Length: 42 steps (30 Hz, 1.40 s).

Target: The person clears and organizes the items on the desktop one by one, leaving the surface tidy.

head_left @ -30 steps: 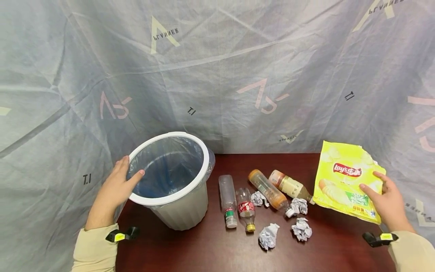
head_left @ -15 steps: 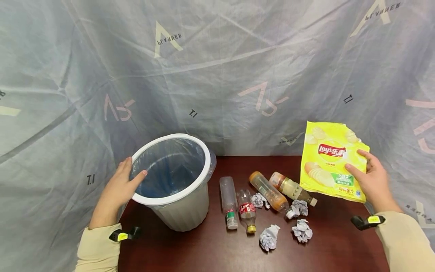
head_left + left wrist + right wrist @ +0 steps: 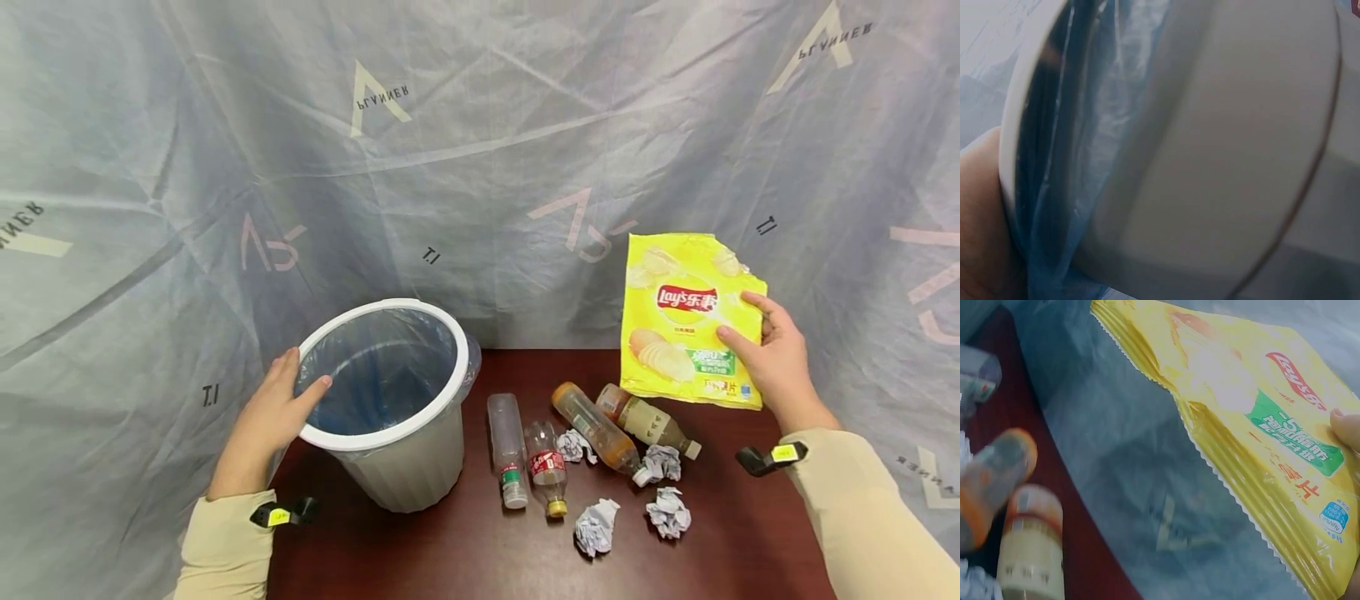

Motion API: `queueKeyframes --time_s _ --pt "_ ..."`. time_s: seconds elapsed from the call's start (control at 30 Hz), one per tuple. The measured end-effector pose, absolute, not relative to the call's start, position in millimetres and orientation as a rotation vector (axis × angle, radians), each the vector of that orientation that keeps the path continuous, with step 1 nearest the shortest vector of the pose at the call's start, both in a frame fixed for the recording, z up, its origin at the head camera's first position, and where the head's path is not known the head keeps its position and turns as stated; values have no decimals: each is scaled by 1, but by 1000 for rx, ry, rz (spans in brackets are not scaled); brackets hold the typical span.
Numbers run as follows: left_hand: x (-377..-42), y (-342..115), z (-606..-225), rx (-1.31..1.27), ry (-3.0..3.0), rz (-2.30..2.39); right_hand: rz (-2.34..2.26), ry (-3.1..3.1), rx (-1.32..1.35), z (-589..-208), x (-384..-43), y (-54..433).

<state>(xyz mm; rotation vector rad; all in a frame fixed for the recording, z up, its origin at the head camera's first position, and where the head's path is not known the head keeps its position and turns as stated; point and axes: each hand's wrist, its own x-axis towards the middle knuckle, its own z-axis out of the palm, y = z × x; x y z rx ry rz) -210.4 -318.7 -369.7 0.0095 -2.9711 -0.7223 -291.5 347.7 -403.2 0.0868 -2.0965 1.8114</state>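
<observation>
Head: R hand (image 3: 780, 358) pinches yellow Lay's bag (image 3: 682, 325) at its R edge; bag upright, L of hand, above table (image 3: 517, 562). L hand (image 3: 273, 412) holds bin rim (image 3: 360, 443). L wrist: fingers hidden. R wrist: thumb (image 3: 1346, 429) on bag front.

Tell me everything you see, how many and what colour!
Table: 1, dark red-brown, at the bottom
Cloth: seemingly 1, grey, behind the table
Bin: 1, grey-white, at the table's left
Bin liner: 1, bluish, inside the bin
Green-label bottle: 1, clear, nearest the bin
Red-label bottle: 1, clear, right of that
Orange-banded bottle: 1, clear, farther right
Cream-label bottle: 1, brownish, rightmost
Crumpled papers: 4, white, near the bottles
Chip bag: 1, yellow, in the right hand
Wrist straps: 2, black and yellow, one per wrist
Sleeves: 2, beige, bottom corners
Left hand: 1, bare, on the bin
Right hand: 1, bare, holding the chip bag
</observation>
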Motion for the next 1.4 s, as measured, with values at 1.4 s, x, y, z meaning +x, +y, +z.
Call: queueKeyframes --time_s 1.4 --pt "-225 -329 -372 -62 -2920 -776 2125 -1789 504 -349 -352 28"
